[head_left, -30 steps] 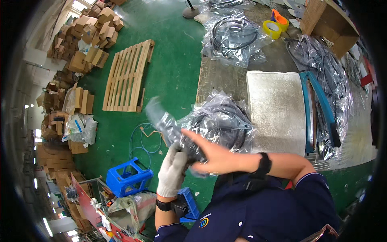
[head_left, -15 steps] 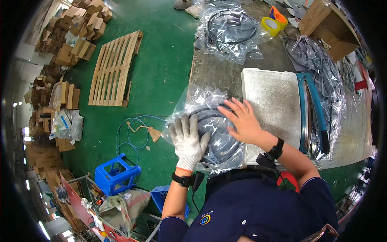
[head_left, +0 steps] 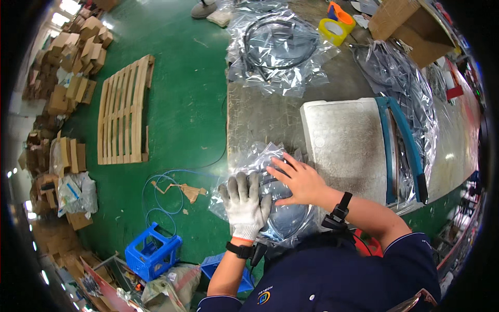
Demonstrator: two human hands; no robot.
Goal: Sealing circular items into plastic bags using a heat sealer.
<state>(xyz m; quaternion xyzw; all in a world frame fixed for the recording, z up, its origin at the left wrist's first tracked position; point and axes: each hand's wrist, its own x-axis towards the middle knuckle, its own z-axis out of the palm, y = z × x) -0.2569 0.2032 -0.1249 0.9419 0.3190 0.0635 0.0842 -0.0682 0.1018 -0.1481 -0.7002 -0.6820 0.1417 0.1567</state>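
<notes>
The left hand (head_left: 243, 208), in a white glove with grey fingers, is open, its fingers stretched out flat over the near left part of a clear plastic bag (head_left: 283, 223). The bare right hand (head_left: 301, 184) is open too, fingers spread over the bag's far right part and pointing toward eleven o'clock; how hard either presses cannot be told. A coiled dark cable shows through the plastic. The bag lies on the near left part of the table (head_left: 260, 117), its left side reaching past the edge.

Taking the bag as the centre of the clock, a blue crate (head_left: 212, 264) stands on the floor at seven o'clock and a blue stool (head_left: 150, 253) at eight. A loop of blue hose (head_left: 182, 200) lies at nine. Just beside the right hand, at two o'clock, is a white block (head_left: 345, 151), with a long-armed teal tool (head_left: 407, 140) along its right side.

Farther off, a wooden pallet (head_left: 125, 114) rests at ten. Another bagged cable (head_left: 280, 49) lies at twelve, with yellow tape (head_left: 332, 32) and a cardboard box (head_left: 384, 20) toward one. Piled cartons (head_left: 78, 52) lie farthest, at ten.
</notes>
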